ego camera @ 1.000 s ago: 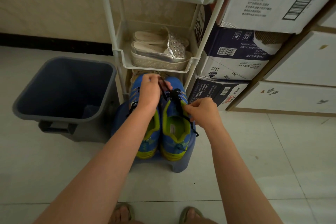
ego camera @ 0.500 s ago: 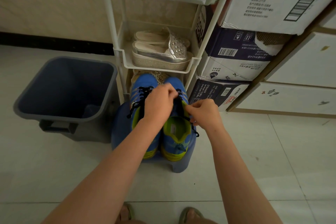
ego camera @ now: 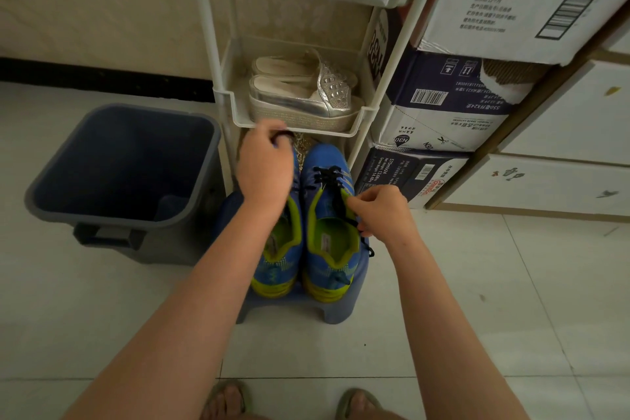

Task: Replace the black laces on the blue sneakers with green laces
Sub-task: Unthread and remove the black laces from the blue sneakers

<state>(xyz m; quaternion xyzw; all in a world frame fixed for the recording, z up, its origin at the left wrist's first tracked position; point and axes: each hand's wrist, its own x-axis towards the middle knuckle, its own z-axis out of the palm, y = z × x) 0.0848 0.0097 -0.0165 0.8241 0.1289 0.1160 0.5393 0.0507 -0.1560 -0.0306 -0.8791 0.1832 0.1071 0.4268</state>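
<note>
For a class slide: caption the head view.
Left hand holds black lace above one blue sneaker; right hand pinches the lace on the other sneaker.

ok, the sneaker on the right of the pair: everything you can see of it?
The right sneaker has a blue knit-looking upper with yellow-green lining, insole and heel trim. It stands upright on a blue stool, toe toward the rack, close beside the other sneaker. Its black lace is threaded but loose, one end hanging over the outer side. The right hand pinches that lace by the collar.
</note>
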